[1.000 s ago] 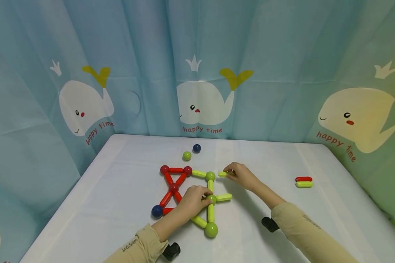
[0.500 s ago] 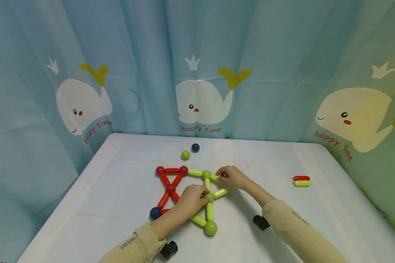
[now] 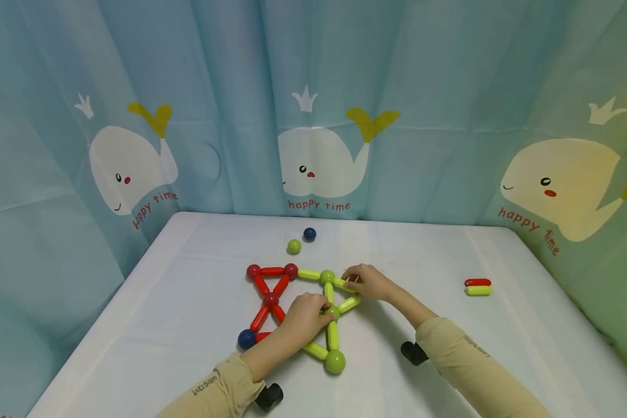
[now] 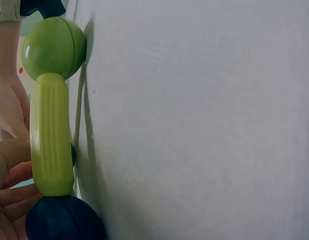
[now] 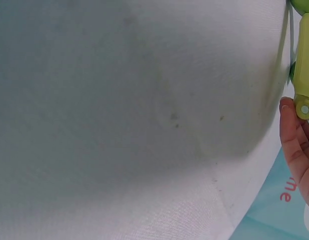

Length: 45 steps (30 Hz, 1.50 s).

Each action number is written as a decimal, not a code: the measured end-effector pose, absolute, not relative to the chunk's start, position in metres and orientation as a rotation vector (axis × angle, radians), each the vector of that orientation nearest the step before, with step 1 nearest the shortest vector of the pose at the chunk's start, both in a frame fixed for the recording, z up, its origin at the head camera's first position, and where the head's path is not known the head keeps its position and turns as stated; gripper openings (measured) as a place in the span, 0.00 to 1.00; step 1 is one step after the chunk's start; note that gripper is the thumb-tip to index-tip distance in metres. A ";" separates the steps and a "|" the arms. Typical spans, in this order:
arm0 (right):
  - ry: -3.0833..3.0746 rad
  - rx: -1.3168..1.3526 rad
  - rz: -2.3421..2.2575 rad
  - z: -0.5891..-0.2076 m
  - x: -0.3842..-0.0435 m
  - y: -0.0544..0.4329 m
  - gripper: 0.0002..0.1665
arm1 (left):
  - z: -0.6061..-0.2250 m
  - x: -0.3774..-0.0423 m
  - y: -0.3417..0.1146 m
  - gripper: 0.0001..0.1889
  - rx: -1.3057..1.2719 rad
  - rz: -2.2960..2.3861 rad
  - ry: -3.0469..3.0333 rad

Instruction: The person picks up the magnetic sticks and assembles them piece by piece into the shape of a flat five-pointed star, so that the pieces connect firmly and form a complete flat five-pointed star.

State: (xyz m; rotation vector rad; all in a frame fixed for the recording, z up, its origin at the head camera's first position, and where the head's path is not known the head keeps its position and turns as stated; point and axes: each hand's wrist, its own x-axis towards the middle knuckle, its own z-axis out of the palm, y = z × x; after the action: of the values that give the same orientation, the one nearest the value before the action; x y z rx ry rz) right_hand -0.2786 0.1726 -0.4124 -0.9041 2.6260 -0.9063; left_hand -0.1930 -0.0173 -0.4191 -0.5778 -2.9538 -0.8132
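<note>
A flat frame of magnetic rods and balls lies mid-table. My left hand [image 3: 304, 320] grips the middle green ball [image 3: 333, 313] between thumb and fingers. My right hand [image 3: 370, 282] pinches a light green rod [image 3: 340, 284], whose near end meets the upper green ball [image 3: 327, 277]. Another light green rod [image 3: 350, 303] slants from the middle ball toward that hand; its round metal-tipped end [image 5: 304, 109] shows in the right wrist view. My left forearm hides part of the frame; there the left wrist view shows a dark blue ball [image 4: 64, 220] joined to a light green rod [image 4: 52, 135].
Red rods [image 3: 259, 319] and red balls [image 3: 270, 299] form the frame's left side, with a blue ball [image 3: 247, 339] at its corner. A loose green ball [image 3: 294, 247] and blue ball [image 3: 310, 234] lie behind. One red rod [image 3: 478, 283] and one green rod [image 3: 478, 291] lie at right.
My right hand has brought its light green rod leftward to the upper green ball. The slanting rod on the middle ball has swung upward. My left hand keeps its grip on that ball.
</note>
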 end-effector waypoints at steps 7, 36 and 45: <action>2.601 -0.917 -0.934 -0.415 -0.279 0.166 0.12 | -0.421 -0.187 -0.023 0.11 -0.558 -0.802 -2.947; 2.728 -1.186 -0.608 -0.418 -0.333 0.076 0.28 | -0.418 -0.181 -0.049 0.07 -0.597 -0.719 -2.919; 2.823 -1.036 -0.224 -0.406 -0.334 0.064 0.29 | -0.417 -0.184 -0.047 0.06 -0.619 -0.690 -2.936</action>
State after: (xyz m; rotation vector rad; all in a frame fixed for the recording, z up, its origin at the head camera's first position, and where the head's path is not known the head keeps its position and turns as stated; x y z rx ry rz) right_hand -0.3338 0.0643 -0.4062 -1.0356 2.8234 -0.2236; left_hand -0.1837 -0.0467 -0.4173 -0.6192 -2.9356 -0.6904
